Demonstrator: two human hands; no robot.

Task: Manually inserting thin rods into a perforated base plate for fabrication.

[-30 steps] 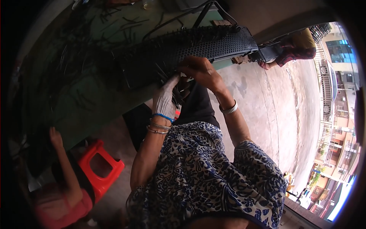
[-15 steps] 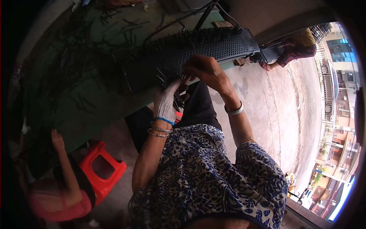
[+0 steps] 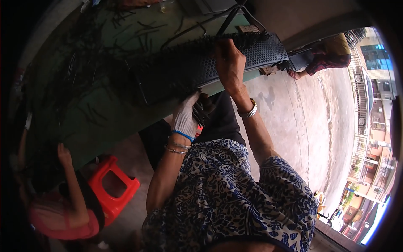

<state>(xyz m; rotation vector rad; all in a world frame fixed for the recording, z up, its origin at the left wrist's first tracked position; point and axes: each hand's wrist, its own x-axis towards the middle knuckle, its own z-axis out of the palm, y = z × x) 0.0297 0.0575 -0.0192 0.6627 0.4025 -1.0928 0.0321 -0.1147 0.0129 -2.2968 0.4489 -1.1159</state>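
Observation:
My left hand point(image 3: 185, 113), in a pale knit glove, is closed around a bunch of thin dark pieces point(image 3: 203, 112) below the near edge of a black perforated board point(image 3: 265, 51). Bare and with its fingers bent together, my right hand point(image 3: 231, 65) is over the middle of that board. Whatever its fingertips pinch is hidden behind the hand. Many small dark pieces stick up in the holes along the board's far side. The board lies at a slant on a green table point(image 3: 126, 119).
Loose dark strips point(image 3: 94, 111) are scattered over the table to the left. A red stool point(image 3: 98, 185) and a person in pink point(image 3: 63, 220) are at the lower left. Another person point(image 3: 331, 54) works at the upper right. A metal stand point(image 3: 228, 19) is behind the board.
My right hand has left my left hand and moved up and away over the board. The left hand has stayed almost in place with the dark pieces.

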